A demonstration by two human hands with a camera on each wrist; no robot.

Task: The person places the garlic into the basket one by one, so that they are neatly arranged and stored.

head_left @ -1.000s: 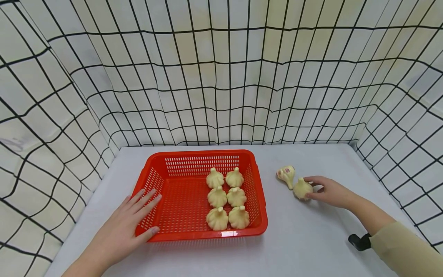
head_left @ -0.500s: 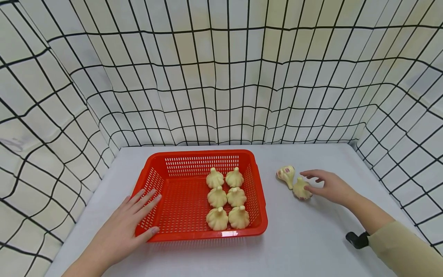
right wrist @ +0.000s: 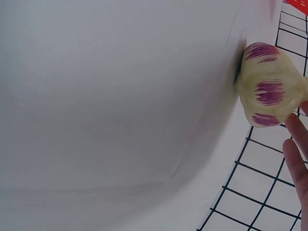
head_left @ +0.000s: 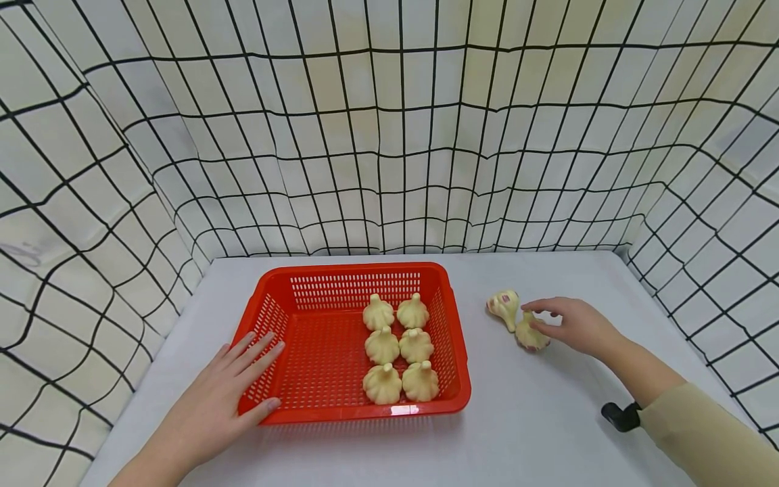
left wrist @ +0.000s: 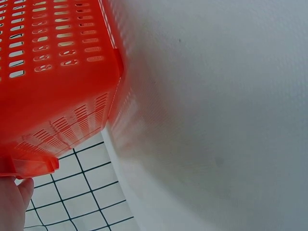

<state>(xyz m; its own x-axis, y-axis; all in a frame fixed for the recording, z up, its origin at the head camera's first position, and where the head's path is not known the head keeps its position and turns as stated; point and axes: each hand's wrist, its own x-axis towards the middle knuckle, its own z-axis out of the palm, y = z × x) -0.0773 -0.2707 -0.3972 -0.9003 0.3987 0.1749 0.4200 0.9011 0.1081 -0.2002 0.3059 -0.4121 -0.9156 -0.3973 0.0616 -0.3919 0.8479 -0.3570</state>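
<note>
My left hand (head_left: pixel 216 402) lies with fingers spread over the left rim of a red plastic basket (head_left: pixel 335 412). Several pale garlic bulbs (head_left: pixel 382 346) stand in two columns in the basket's right half, stems up. On the white table to the right, my right hand (head_left: pixel 578 326) reaches over an upright garlic bulb (head_left: pixel 531 335), fingers bent and parted around its stem. Purple streaks mark this garlic bulb (right wrist: pixel 267 89) in the right wrist view, with fingertips beside it; contact is unclear. Another garlic bulb (head_left: pixel 503 308) lies on its side just left of it.
A white-covered table (head_left: pixel 517 433) carries everything. Black netting (head_left: pixel 426 169) over white sheets encloses the back and both sides. A small black device (head_left: pixel 621 416) sits at the right sleeve cuff (head_left: pixel 688 419).
My right hand backed off slightly from the upright garlic bulb, then came in over its stem. The bulb's purple-streaked base now shows. My left hand and the basket stayed still.
</note>
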